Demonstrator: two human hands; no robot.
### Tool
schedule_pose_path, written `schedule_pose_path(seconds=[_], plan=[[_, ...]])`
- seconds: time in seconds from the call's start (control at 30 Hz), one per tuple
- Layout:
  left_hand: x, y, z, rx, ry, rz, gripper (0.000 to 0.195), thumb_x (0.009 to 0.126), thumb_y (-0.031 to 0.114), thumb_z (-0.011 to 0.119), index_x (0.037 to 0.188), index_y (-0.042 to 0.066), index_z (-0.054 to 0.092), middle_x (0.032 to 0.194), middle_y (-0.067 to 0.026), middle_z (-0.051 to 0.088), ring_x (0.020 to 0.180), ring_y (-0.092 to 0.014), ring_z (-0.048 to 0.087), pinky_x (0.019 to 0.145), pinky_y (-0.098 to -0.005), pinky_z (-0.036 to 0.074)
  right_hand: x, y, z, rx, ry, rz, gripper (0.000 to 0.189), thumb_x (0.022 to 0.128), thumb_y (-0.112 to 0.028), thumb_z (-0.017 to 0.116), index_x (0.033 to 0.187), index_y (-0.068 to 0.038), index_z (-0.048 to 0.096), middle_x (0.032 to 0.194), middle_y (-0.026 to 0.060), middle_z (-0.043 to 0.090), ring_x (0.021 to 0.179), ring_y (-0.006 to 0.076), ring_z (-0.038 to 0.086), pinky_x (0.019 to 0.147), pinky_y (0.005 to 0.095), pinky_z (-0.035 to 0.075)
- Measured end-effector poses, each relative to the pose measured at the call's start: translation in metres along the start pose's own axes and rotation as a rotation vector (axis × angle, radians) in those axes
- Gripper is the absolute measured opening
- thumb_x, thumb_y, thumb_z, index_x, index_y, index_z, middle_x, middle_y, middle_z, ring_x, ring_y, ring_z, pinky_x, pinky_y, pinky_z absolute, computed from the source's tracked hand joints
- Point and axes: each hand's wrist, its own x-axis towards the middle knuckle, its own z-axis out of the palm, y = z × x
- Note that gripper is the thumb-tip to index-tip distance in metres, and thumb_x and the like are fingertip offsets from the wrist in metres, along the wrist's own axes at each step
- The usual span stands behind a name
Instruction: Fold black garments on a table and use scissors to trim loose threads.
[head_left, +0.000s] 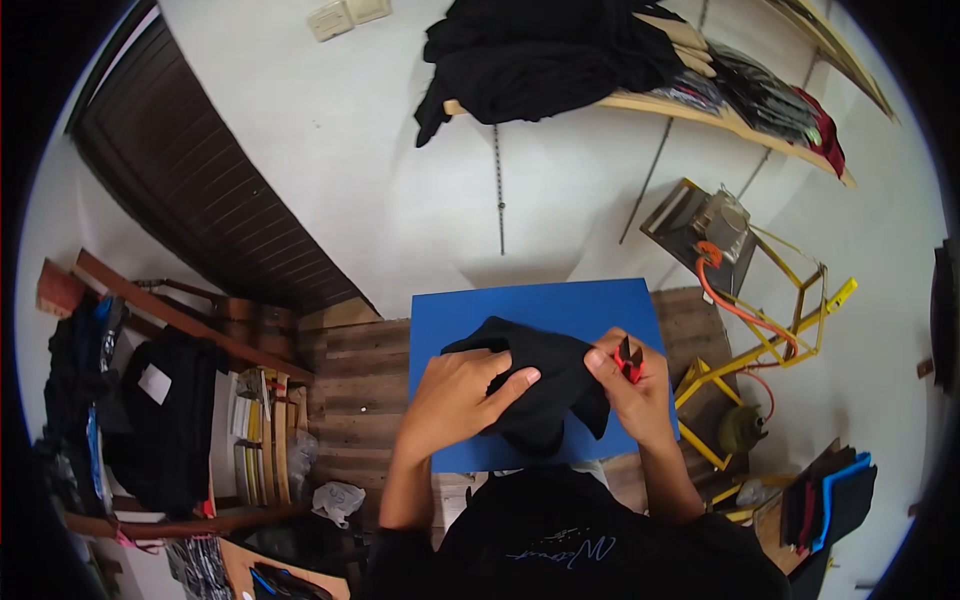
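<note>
A piece of black fabric (544, 382), perhaps a garment, is held bunched up over a blue tabletop (525, 300). My left hand (465, 390) grips its left side, with the thumb on top of the cloth. At the other side, my right hand (634, 382) pinches the fabric's edge between thumb and fingers. Tucked in that same hand is a small red-handled cutting tool (628, 361), likely thread snips, its dark blades pointing away from me. The fingers beneath the cloth are hidden.
Black garments (547, 67) hang over a wooden wall shelf (622, 101) beyond the table. Rightward stands a yellow metal frame (750, 352) with an orange hose (739, 307) and a gas cylinder (741, 430). Dark clothing (169, 420) is stacked at left, near a plastic bag (337, 502) on the floor.
</note>
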Motion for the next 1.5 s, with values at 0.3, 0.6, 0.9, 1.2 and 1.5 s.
schedule_pose_path(seconds=[0.3, 0.6, 0.9, 1.2, 1.5], plan=[[0.022, -0.006, 0.015, -0.022, -0.267, 0.396, 0.041, 0.088, 0.021, 0.063, 0.062, -0.001, 0.041, 0.055, -0.0102, 0.041, 0.049, -0.028, 0.039, 0.046, -0.0368, 0.029, 0.008, 0.004, -0.048, 0.151, 0.315, 0.233, 0.017, 0.087, -0.023, 0.067, 0.079, -0.009, 0.061, 0.053, -0.0105, 0.037, 0.04, -0.0007, 0.029, 0.038, 0.0195, 0.019], [0.01, 0.004, 0.03, -0.533, -0.254, 0.188, 0.039, 0.09, 0.011, 0.061, 0.064, 0.001, 0.033, 0.057, -0.0058, 0.022, 0.051, -0.015, 0.021, 0.046, -0.0317, 0.02, 0.007, 0.0, -0.059, 0.25, 0.327, 0.234, 0.018, 0.086, -0.025, 0.068, 0.08, -0.01, 0.062, 0.053, -0.0106, 0.036, 0.04, 0.0001, 0.029, 0.038, 0.0197, 0.019], [-0.008, 0.022, 0.02, -0.937, -0.064, -0.251, 0.022, 0.095, 0.015, 0.054, 0.077, 0.002, 0.056, 0.071, 0.0087, 0.049, 0.064, 0.0, 0.039, 0.053, -0.0193, 0.03, 0.002, -0.01, -0.031, 0.065, 0.226, 0.124, 0.025, 0.091, -0.018, 0.061, 0.104, 0.002, 0.066, 0.09, 0.0066, 0.066, 0.082, 0.0079, 0.054, 0.076, 0.0222, 0.04], [-0.015, 0.029, 0.003, -1.207, -0.061, -0.205, 0.063, 0.099, 0.048, 0.029, 0.12, -0.007, 0.053, 0.1, -0.0084, 0.062, 0.088, -0.012, 0.059, 0.077, -0.0225, 0.046, -0.032, -0.02, 0.015, -0.031, 0.069, 0.008, 0.032, 0.087, -0.012, 0.067, 0.115, 0.003, 0.062, 0.116, 0.0128, 0.063, 0.072, 0.0034, 0.055, 0.068, 0.0198, 0.047], [-0.035, 0.033, 0.001, -1.041, -0.03, -0.109, 0.068, 0.1, 0.05, 0.02, 0.131, -0.006, 0.044, 0.115, -0.0068, 0.057, 0.104, -0.012, 0.052, 0.092, -0.0249, 0.039, -0.025, -0.019, 0.03, -0.071, -0.018, 0.171, 0.026, 0.089, -0.014, 0.063, 0.106, 0.005, 0.062, 0.108, 0.0133, 0.066, 0.046, 0.0023, 0.045, 0.042, 0.0191, 0.036]])
